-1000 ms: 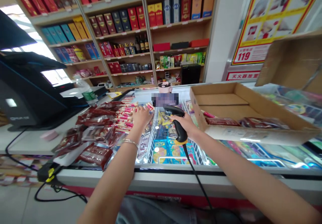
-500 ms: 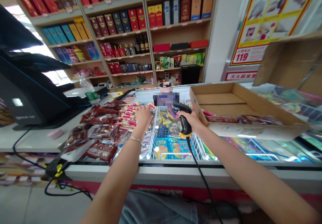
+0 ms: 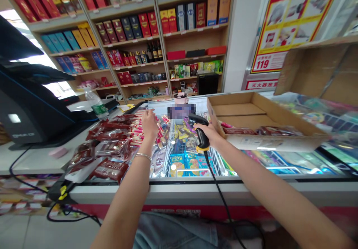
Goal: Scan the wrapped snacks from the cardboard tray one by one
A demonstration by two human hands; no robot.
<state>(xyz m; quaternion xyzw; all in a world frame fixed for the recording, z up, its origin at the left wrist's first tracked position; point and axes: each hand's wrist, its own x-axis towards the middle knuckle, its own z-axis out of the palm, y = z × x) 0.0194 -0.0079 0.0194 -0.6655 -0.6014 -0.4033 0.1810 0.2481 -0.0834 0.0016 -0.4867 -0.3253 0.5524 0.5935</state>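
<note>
My right hand (image 3: 209,134) is closed around the grip of a black handheld barcode scanner (image 3: 201,137), which has a yellow collar at its base, and its thin black cable (image 3: 219,193) drops over the front of the counter. My left hand (image 3: 149,125) is open and empty, its fingers loosely extended just over a heap of red-and-white wrapped sausage sticks (image 3: 138,133); I can't tell whether the fingertips touch them. A thin silver bangle (image 3: 142,157) circles that wrist. To the left of the sticks, flat dark-red vacuum packs (image 3: 110,169) lie on a white counter (image 3: 28,159). Below my hands is a chest freezer (image 3: 184,183) with white wire baskets of colourful packets. At right, a shallow brown cardboard tray (image 3: 237,107) holds more red packs. Wooden shelves of boxed liquor (image 3: 125,29) fill the upper background, and a black point-of-sale terminal (image 3: 22,107) stands at far left.
</note>
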